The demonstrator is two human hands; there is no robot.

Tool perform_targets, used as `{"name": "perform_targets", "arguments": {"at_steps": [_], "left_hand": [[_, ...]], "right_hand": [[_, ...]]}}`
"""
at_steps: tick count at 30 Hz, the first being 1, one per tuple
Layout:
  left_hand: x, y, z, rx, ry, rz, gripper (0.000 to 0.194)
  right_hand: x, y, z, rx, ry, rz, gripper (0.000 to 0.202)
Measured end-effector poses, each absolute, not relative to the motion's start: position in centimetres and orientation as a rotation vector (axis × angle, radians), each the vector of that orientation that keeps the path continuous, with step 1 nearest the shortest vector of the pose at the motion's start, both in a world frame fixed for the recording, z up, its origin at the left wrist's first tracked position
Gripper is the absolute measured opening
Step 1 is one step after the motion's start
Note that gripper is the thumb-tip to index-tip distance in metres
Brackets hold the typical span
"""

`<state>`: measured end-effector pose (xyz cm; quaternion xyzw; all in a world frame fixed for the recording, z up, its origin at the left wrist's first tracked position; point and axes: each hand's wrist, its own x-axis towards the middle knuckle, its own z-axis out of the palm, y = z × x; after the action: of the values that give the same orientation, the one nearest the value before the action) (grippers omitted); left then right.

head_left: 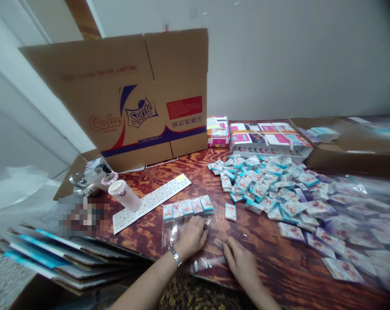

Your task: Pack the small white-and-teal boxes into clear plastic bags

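A row of several small boxes (187,207) with hand pictures lies at the far end of a clear plastic bag (172,232). My left hand (191,236), with a metal watch at the wrist, rests on the bag just below the row; its fingers are curled, and what they hold, if anything, is hidden. Beside it, my right hand (242,259) pinches the right edge of the bag between thumb and fingers. One loose box (230,212) lies apart, above my right hand.
A big pile of small boxes (266,185) spreads over the right side of the wooden table (269,254). A large carton (162,94) stands behind. A pink cup (125,196) touches a printed strip (159,200). Flat cardboard pieces (62,258) lean at the lower left.
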<state>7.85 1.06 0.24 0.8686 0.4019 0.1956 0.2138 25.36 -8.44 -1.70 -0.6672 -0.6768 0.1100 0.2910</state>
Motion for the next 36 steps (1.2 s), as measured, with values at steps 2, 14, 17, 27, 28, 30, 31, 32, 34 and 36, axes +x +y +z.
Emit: {"name": "perform_targets", "arguments": {"at_steps": [2,14,17,27,28,30,31,32,34,36], "left_hand": [[8.6,1.7,-0.2,2.387,1.094,0.559,0.033],[10.3,2.5,-0.1,2.42,0.958,0.549,0.036],[10.9,2.5,-0.6,2.442,0.944,0.546,0.044],[10.5,2.4,-0.2,2.5,1.013,0.502,0.052],[10.3,2.1,0.0,2.512,1.015,0.492,0.052],[9.7,1.5,0.1,2.531,1.007,0.48,0.051],[9.3,1.1,0.0,2.542,0.999,0.472,0.051],[8.9,0.7,-0.2,2.549,0.983,0.467,0.051],[8.3,0.2,-1.0,2.617,0.987,0.423,0.051],[7.9,0.2,-2.3,2.736,1.015,0.407,0.05]], "right_hand": [[25.4,-8.5,-1.5,-1.779,-1.782,0.273,0.039],[25.7,-8.7,-1.5,-1.783,-1.714,0.299,0.033],[25.9,-8.7,-1.9,-1.828,-1.696,0.349,0.031],[26.9,-8.0,-2.5,-1.908,-1.725,0.358,0.028],[26.9,-8.0,-2.4,-1.916,-1.728,0.368,0.027],[26.7,-8.3,-2.0,-1.923,-1.714,0.398,0.026],[26.6,-8.6,-1.5,-1.913,-1.706,0.421,0.026],[26.5,-8.9,-0.9,-1.893,-1.704,0.449,0.025],[26.7,-9.6,0.4,-1.815,-1.754,0.51,0.023],[28.2,-10.1,1.5,-1.79,-1.806,0.464,0.027]]}}
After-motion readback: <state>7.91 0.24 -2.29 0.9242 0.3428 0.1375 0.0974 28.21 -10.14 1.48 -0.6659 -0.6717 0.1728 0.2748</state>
